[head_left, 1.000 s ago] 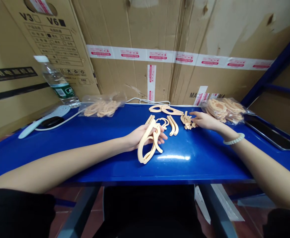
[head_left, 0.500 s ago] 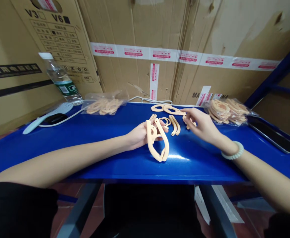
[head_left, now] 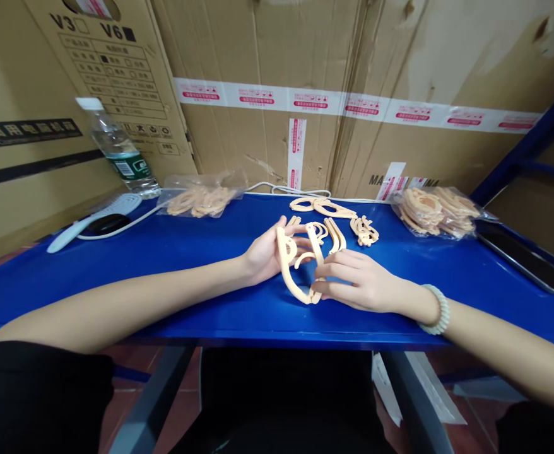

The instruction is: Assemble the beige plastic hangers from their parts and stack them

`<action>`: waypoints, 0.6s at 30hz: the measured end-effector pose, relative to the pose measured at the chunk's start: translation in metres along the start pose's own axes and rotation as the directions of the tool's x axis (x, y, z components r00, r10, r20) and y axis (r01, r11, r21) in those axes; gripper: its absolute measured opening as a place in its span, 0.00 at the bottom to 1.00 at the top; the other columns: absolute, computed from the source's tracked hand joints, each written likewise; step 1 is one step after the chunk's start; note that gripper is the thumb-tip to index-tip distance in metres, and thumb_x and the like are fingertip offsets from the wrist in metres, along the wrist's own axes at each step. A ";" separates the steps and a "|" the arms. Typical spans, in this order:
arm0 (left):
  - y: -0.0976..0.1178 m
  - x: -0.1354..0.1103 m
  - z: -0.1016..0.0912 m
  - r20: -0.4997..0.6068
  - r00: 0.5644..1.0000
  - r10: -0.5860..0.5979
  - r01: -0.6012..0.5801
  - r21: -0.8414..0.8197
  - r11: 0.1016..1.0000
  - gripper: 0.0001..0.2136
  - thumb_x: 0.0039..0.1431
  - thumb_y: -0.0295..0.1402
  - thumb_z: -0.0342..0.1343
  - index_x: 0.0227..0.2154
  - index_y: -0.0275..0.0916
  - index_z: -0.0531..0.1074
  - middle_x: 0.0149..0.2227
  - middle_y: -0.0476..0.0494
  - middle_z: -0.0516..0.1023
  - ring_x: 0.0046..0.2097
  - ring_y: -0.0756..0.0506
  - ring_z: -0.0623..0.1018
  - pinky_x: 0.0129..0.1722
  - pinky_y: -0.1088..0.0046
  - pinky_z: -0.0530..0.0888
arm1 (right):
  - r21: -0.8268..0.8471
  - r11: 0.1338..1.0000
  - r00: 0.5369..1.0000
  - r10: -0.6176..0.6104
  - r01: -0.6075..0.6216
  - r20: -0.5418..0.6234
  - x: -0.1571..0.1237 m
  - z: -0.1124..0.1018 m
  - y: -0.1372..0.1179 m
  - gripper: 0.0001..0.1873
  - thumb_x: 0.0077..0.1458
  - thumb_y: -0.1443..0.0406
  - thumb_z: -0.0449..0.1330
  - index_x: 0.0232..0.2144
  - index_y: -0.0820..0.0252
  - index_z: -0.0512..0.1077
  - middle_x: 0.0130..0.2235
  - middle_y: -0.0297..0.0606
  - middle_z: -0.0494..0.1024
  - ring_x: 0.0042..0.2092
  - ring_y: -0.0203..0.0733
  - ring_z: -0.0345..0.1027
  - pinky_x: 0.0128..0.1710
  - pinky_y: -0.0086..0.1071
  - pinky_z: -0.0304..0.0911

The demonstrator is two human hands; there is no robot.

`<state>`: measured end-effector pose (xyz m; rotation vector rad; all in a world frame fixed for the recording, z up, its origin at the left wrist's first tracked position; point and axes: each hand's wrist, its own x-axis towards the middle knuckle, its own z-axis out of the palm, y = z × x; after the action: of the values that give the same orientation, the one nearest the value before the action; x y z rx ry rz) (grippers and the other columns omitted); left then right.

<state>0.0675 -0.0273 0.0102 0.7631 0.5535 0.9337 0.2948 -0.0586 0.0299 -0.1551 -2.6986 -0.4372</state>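
My left hand point(head_left: 264, 255) is closed around a beige plastic folding clothes hanger point(head_left: 287, 270), its two curved arms pointing up and their joined end toward me. On the hanger's right arm, near the joint, my right hand point(head_left: 365, 280) presses its fingers; whether a small part is also in them is hidden. A thin curved hook piece point(head_left: 304, 258) shows between the arms. Just behind lie loose curved hanger arms point(head_left: 338, 234) and a small pile of hook pieces point(head_left: 365, 231). Farther back rests another beige hanger point(head_left: 334, 209), partly folded.
Clear bags of beige parts lie at the left point(head_left: 202, 200) and right point(head_left: 435, 211) on the blue table point(head_left: 173, 315). A water bottle point(head_left: 128, 165), a pale hairbrush point(head_left: 71, 230) and a black rounded object point(head_left: 109, 223) are left; a dark phone-like slab point(head_left: 527, 255) is right. Cardboard point(head_left: 258, 145) stands behind.
My right hand has left the pile of hook pieces and come down-left onto the hanger's right arm. The hanger's arms have spread slightly apart in my left hand.
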 end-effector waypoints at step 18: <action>-0.016 -0.014 -0.003 -0.003 0.968 0.251 -0.227 0.420 0.879 0.24 0.46 0.22 0.56 0.50 0.35 0.74 0.46 0.38 0.81 0.39 0.42 0.82 0.36 0.69 0.79 | -0.295 0.955 0.999 -0.004 0.015 0.038 0.000 0.007 -0.002 0.07 0.68 0.72 0.55 0.39 0.60 0.73 0.43 0.41 0.77 0.45 0.42 0.68 0.46 0.38 0.61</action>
<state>0.0668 -0.0444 -0.0025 1.2156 0.7342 1.0835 0.2917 -0.0582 0.0231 -0.2360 -2.6560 -0.8478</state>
